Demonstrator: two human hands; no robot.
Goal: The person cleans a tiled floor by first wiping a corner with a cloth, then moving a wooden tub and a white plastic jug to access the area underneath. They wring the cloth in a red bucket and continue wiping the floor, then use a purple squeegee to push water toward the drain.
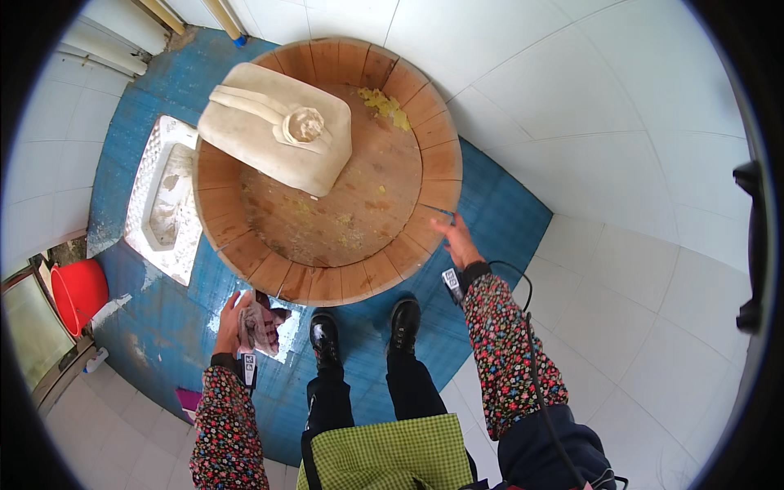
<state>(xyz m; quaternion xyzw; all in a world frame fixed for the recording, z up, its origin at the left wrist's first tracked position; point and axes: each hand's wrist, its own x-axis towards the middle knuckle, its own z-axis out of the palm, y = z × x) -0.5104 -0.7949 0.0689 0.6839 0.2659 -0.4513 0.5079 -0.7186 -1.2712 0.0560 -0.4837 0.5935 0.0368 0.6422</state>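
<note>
A round wooden tub [441,162] made of upright staves stands in front of my feet. A large off-white plastic jug [253,143] with a handle and a round cap rests tilted across its far left rim. My left hand [232,320] is closed on a damp-looking pinkish-brown rag [263,325], just outside the tub's near left side. On the tub's right side, my right hand [461,242] has its fingers apart and holds nothing. Its fingertips are at the rim; whether they press on it I cannot tell. Yellowish scraps [386,108] lie on the tub's bottom.
Left of the tub, a white squat toilet [175,200] is set in the wet blue floor [163,327]. A red bucket [80,294] stands at the far left, near a low opening. White tiled walls [572,90] rise close behind and right of the tub. Pipes run at the upper left.
</note>
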